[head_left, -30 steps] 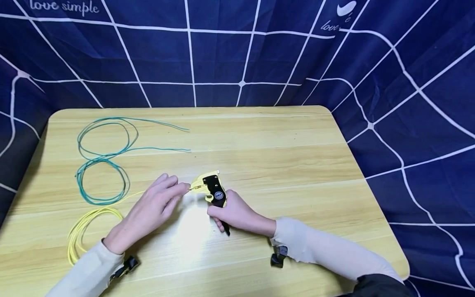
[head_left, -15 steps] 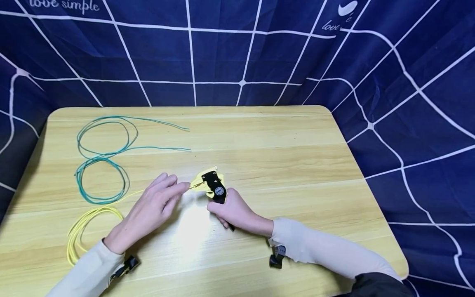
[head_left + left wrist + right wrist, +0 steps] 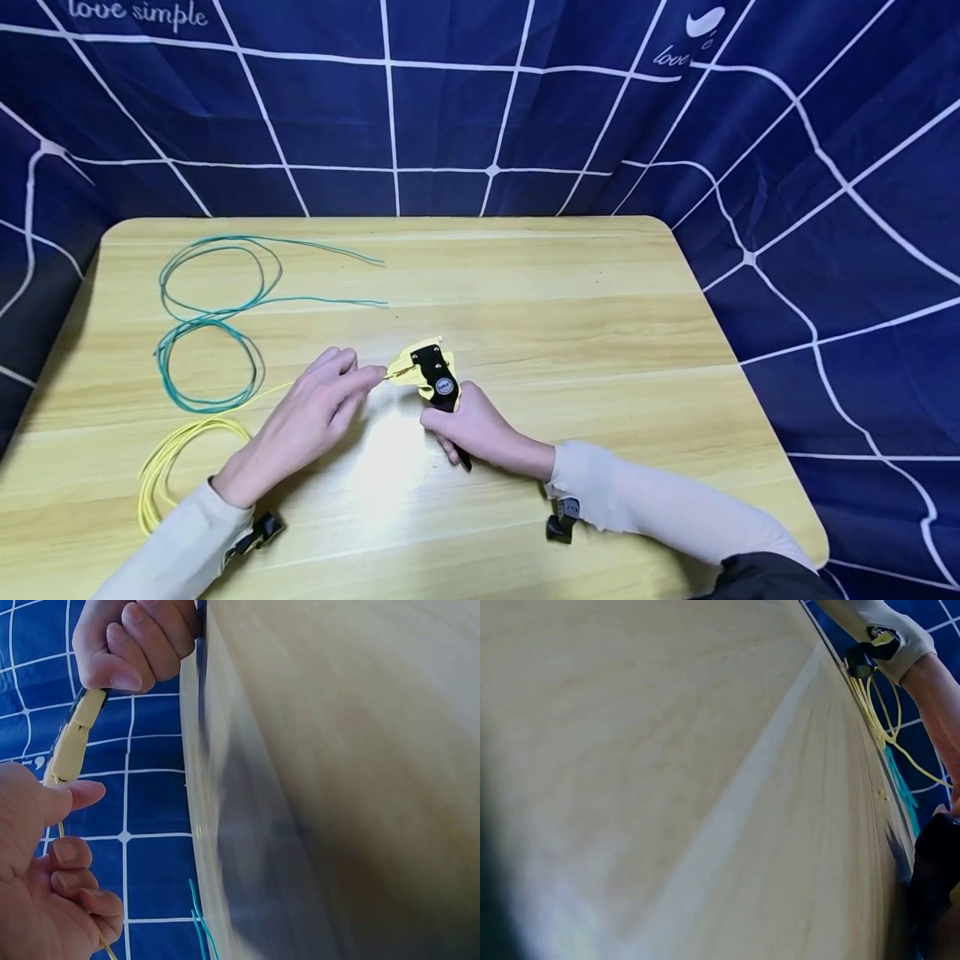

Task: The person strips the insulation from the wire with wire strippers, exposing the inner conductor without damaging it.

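Observation:
A yellow-and-black wire stripper (image 3: 433, 367) is gripped around its handles by my right hand (image 3: 483, 429), its head facing left. My left hand (image 3: 315, 408) pinches a yellow wire near its end, right at the stripper's mouth. From the left wrist view, the wire (image 3: 61, 829) runs past the thumb and forefinger up to the yellow tool. The rest of this wire lies in a loose coil (image 3: 156, 475) beside the left forearm, partly hidden by it. In the right wrist view, only a dark part of the stripper (image 3: 934, 859) shows at the right edge.
Two coils of green wire, an upper one (image 3: 161, 283) and a lower one (image 3: 167, 379), lie at the table's left, with loose ends reaching right. The wooden table (image 3: 600, 333) has a blue gridded cloth (image 3: 442, 108) behind it and along its sides.
The stripper's head has shifted up slightly and its handle end has swung a little right. A yellow part now shows on the head's right side. My left hand has barely moved.

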The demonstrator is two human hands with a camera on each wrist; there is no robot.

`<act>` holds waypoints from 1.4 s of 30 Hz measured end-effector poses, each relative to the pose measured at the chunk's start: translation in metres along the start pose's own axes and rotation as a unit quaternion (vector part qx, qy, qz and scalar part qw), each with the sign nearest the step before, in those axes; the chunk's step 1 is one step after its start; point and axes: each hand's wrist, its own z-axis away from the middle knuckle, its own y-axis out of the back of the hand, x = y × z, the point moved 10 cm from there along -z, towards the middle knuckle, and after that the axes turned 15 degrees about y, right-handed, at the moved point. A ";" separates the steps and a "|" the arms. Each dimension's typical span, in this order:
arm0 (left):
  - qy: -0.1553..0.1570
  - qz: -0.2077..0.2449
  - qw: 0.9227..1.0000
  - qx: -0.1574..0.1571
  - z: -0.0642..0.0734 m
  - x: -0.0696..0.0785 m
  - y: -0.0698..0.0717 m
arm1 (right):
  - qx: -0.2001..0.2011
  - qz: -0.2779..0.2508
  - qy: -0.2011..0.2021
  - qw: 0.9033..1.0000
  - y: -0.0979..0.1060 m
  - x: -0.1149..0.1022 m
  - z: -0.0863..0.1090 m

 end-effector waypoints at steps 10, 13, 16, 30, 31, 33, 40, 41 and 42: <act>0.010 -0.011 1.000 -0.005 -0.001 -0.006 -0.001 | -0.002 -0.057 0.009 0.998 0.007 0.001 -0.001; 0.013 -0.013 1.000 -0.008 0.001 -0.006 -0.003 | -0.008 -0.071 0.009 0.997 0.006 0.000 0.001; 0.013 -0.012 1.000 -0.008 0.002 -0.006 -0.004 | -0.012 -0.096 0.013 0.995 0.005 -0.004 0.002; 0.035 -0.046 0.998 -0.038 0.001 -0.009 -0.013 | -0.023 -0.174 0.038 0.984 0.012 -0.011 0.002; 0.036 -0.047 0.997 -0.040 0.001 -0.009 -0.013 | -0.024 -0.176 0.040 0.983 0.013 -0.011 0.002; 0.038 -0.047 0.997 -0.045 0.000 -0.010 -0.015 | -0.029 -0.177 0.041 0.983 0.014 -0.011 0.002; 0.038 -0.056 0.996 -0.064 0.003 -0.011 -0.022 | -0.047 -0.204 0.046 0.977 0.016 -0.011 0.006; 0.040 -0.056 0.995 -0.065 0.003 -0.011 -0.022 | -0.049 -0.208 0.050 0.976 0.017 -0.011 0.006; 0.042 -0.056 0.995 -0.066 0.003 -0.011 -0.022 | -0.050 -0.212 0.054 0.975 0.017 -0.012 0.007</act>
